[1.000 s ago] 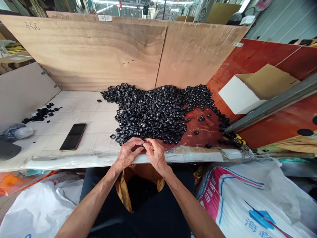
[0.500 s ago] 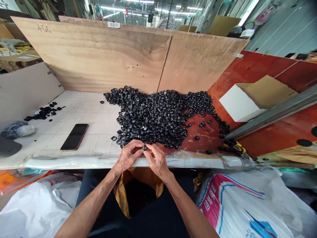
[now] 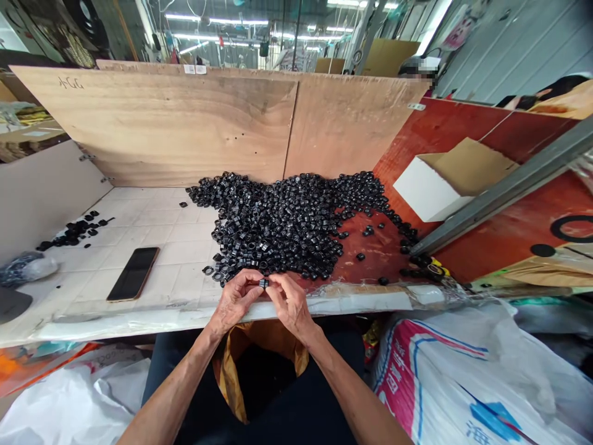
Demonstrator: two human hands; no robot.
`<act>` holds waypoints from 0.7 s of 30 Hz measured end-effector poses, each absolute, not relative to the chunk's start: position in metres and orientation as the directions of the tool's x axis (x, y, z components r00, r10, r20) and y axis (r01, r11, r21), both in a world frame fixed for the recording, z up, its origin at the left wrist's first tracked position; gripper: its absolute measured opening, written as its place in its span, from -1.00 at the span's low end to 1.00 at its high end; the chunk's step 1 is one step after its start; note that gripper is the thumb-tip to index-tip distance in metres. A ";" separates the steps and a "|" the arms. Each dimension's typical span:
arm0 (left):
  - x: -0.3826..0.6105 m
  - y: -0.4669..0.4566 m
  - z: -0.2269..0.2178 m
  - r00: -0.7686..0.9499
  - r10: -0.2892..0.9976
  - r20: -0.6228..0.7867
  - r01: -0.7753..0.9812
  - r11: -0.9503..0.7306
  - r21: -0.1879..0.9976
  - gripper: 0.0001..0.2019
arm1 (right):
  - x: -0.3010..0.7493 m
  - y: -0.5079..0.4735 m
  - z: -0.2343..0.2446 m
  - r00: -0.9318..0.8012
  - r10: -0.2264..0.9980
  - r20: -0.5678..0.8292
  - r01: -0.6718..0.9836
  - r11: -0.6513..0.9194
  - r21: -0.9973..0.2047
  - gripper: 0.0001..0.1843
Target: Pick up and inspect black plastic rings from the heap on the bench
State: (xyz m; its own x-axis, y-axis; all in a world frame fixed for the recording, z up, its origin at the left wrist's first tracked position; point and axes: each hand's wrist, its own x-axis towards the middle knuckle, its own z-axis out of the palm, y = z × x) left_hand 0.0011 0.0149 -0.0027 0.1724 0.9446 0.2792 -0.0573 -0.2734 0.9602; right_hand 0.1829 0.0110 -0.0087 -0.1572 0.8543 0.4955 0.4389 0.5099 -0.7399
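Apparently the step in hand is working on one small black part [image 3: 264, 283], held just above the front of the desk [image 3: 152, 238]. The left hand [image 3: 236, 300] and right hand [image 3: 290, 303] are together, their grip clamped on it, with the black heap [image 3: 278, 232] just beyond. The next move seems to call for a careful turn or release.

Left hand [image 3: 236, 301] and right hand [image 3: 291, 304] pinch together.

Blue printed character 海 [image 3: 478, 431] on the white woven sack [image 3: 445, 377]; faint handwritten marks, hard to read, on the plywood board [image 3: 152, 123].
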 end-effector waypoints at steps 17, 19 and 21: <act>0.012 -0.030 0.006 0.110 0.984 0.139 -0.069 -0.132 0.989 -0.76 | 0.185 -0.027 0.015 -0.165 0.926 0.339 0.283 0.374 -0.883 -0.83; 0.014 -0.034 0.005 0.126 0.985 0.116 -0.066 -0.109 0.992 -0.76 | 0.185 -0.031 0.015 -0.145 0.967 0.210 0.244 0.241 -0.939 -0.80; 0.015 -0.038 0.004 0.142 0.985 0.093 -0.090 -0.081 0.993 -0.74 | 0.185 -0.034 0.014 -0.131 0.964 0.229 0.232 0.255 -0.939 -0.84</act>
State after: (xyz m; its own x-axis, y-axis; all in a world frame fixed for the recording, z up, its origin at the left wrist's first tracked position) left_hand 0.0154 -0.0381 0.0043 0.1420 0.9855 0.0930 -0.0904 -0.0806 0.9926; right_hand 0.1854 -0.0340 0.0137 -0.1311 0.9645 0.2295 0.2317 0.2549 -0.9388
